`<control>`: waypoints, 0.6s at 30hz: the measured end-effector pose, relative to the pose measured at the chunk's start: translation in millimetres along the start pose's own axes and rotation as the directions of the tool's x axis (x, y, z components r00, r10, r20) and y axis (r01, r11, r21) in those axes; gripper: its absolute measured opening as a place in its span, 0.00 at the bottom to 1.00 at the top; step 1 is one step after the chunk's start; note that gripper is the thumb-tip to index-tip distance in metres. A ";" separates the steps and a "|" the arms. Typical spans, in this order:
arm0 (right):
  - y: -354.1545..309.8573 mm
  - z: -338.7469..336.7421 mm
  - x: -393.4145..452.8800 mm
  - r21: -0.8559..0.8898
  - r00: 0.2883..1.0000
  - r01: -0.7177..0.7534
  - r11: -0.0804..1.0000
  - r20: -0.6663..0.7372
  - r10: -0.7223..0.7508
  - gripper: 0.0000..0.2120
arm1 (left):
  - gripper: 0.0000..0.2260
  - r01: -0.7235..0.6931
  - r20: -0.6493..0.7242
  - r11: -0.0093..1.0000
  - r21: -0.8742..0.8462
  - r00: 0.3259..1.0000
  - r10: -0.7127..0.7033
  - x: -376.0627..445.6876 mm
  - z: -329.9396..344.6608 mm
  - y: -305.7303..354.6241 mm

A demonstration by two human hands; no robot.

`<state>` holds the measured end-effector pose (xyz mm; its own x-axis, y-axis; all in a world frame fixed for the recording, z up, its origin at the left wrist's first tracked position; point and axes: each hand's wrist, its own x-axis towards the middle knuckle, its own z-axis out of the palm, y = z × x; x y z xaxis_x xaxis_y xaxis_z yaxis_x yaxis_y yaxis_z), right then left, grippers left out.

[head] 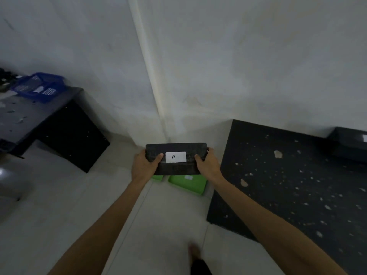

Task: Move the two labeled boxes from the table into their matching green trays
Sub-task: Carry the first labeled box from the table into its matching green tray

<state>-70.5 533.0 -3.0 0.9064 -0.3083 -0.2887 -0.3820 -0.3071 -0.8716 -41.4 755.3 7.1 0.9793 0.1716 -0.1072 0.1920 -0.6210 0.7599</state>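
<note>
I hold a black box (176, 167) with a white label reading "A" in front of me, in the air above the floor. My left hand (146, 164) grips its left end and my right hand (207, 165) grips its right end, thumbs on the face. Below the box, on the floor, lie two green trays: one (188, 185) shows a small white label, the other (157, 177) is mostly hidden behind the box and my left hand. A second black box (351, 142) with a white label at the frame edge sits at the far right on the dark table (288, 185).
The speckled dark table fills the right side. A second dark table (39, 116) at the left carries a blue basket (39, 87). White walls meet in a corner ahead. My foot (195, 253) shows on the pale tiled floor.
</note>
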 end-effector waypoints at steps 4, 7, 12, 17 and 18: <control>25.5 48.3 47.0 -0.004 0.992 -0.125 0.992 -0.002 0.125 0.22 | 0.19 0.073 0.096 0.997 0.004 0.993 -0.073 53.6 20.7 -37.4; 43.0 88.7 93.5 -0.022 0.978 -0.208 0.978 0.023 0.209 0.22 | 0.18 0.146 0.158 0.989 0.017 0.976 -0.147 104.9 38.9 -66.5; 79.2 159.6 166.6 -0.063 0.947 -0.322 0.945 -0.013 0.322 0.21 | 0.17 0.275 0.186 0.960 0.052 0.942 -0.280 192.5 83.6 -114.7; 130.5 210.2 238.4 0.048 0.856 -0.512 0.858 -0.058 0.514 0.18 | 0.16 0.412 0.277 0.911 -0.014 0.877 -0.393 259.9 152.5 -161.8; 145.8 220.2 254.9 0.081 0.835 -0.540 0.838 -0.074 0.545 0.18 | 0.16 0.426 0.289 0.904 -0.028 0.870 -0.400 273.1 170.2 -174.4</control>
<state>144.5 607.9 -290.9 0.5356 -0.4912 -0.6869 -0.7946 -0.0179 -0.6069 203.5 780.3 -263.8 0.7932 0.1771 -0.5826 0.5888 -0.4670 0.6597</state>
